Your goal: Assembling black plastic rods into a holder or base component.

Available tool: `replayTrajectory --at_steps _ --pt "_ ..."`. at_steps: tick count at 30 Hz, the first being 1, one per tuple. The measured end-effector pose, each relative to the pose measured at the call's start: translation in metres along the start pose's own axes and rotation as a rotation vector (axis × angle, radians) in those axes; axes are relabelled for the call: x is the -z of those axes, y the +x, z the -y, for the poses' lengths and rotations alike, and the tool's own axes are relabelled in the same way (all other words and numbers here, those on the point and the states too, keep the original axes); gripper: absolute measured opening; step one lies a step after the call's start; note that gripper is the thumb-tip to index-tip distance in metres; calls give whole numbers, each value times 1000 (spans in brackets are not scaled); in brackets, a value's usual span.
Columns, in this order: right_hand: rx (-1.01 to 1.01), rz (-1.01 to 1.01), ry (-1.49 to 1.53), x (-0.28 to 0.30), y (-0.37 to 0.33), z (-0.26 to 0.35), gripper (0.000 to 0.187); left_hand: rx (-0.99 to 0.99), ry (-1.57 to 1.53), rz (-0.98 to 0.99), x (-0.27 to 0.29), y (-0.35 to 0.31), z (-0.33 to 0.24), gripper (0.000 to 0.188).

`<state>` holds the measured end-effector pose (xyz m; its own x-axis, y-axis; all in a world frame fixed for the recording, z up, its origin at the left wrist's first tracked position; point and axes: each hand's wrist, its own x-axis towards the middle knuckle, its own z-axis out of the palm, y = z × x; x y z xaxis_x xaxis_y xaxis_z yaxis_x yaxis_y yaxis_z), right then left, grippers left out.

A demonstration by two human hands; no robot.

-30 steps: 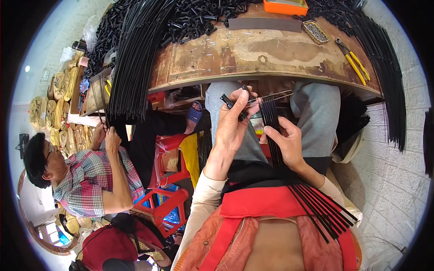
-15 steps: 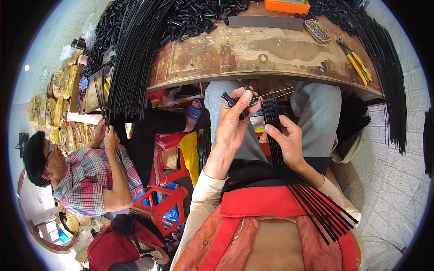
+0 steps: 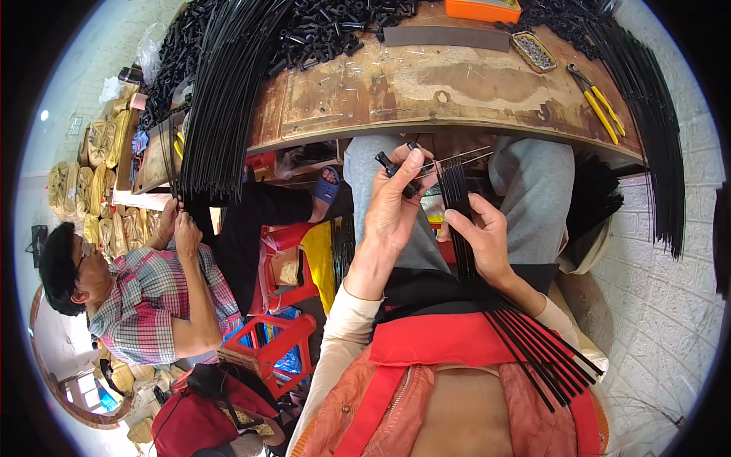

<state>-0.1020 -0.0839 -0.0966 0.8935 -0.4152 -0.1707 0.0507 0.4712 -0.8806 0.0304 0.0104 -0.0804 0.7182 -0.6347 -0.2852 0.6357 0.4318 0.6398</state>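
My left hand (image 3: 387,209) is closed around a few short black flanged plastic pieces (image 3: 387,162), its thumb pressing on top. Two thin metal rods (image 3: 474,158) stick out from this hand to the right, crossing the tips of a flat bundle of thin black rods (image 3: 455,194). My right hand (image 3: 484,232) grips that bundle between thumb and fingers, above my lap. More black rod ends (image 3: 537,350) fan out over my red apron (image 3: 438,339) at the lower right; I cannot tell whether they belong to the same bundle.
On the wooden table (image 3: 358,99) lie heaped black fittings (image 3: 320,34), a dark flat bar (image 3: 445,37), a small tray of metal bits (image 3: 534,52) and yellow-handled pliers (image 3: 601,110). Black rods (image 3: 221,114) overhang its edge. A co-worker (image 3: 164,305) sits left, beside red stools (image 3: 278,343).
My left hand has shifted very slightly, tilting the black pieces and metal rods a little. My right hand holds the bundle almost still.
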Motion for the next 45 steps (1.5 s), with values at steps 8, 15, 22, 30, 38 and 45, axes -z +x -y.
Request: replayTrajectory --at_steps 8,15,22,30,38,45 --pt "-2 -20 8 2 1 -3 15 -19 48 9 -5 -2 2 38" --pt "6 -27 7 1 0 -2 16 -74 45 5 -4 -2 3 42" --pt "4 -8 -17 1 0 -1 12 -26 30 -9 2 -1 5 33" --pt "-7 -15 -17 1 0 -1 10 -46 47 -14 -2 -2 4 29" --pt "5 -33 5 0 0 0 18 -24 80 -24 -4 -3 4 31" --pt "7 -23 -5 1 0 0 14 -34 70 13 -3 -2 7 32"
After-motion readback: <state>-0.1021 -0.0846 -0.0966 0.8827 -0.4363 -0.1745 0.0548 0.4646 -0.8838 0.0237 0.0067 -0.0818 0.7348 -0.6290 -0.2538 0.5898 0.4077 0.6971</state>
